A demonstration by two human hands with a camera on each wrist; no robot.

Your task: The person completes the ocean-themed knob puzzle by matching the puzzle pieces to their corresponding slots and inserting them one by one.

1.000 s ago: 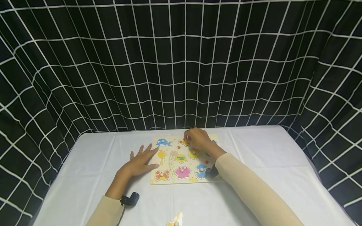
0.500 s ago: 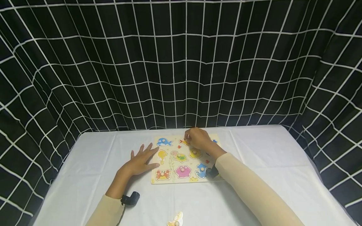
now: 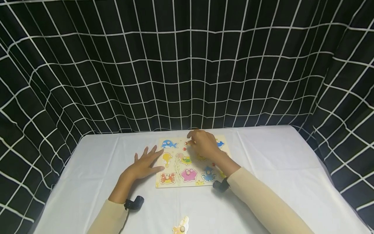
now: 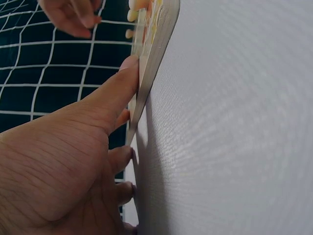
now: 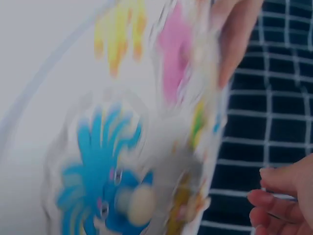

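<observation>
A wooden knob puzzle board with sea-animal pieces lies on the table. My left hand is spread at its left side; in the left wrist view the thumb touches the board's edge. My right hand hovers over the back of the board, above a small red-and-yellow fish piece that it mostly covers. Its fingers are loosely bent and hold nothing, as the right wrist view shows. Around it sit a blue whale, a turtle, a pink piece and a blue squid-like piece.
One loose yellow-and-white piece with a knob lies on the white tablecloth near the front. Black curtains with a white grid hang behind and at both sides of the table. The right wrist view is blurred.
My right hand has let go of the fish piece's knob and lifted slightly, its fingers loosening. The left hand stays at the board's edge. The head view has tilted a little.
</observation>
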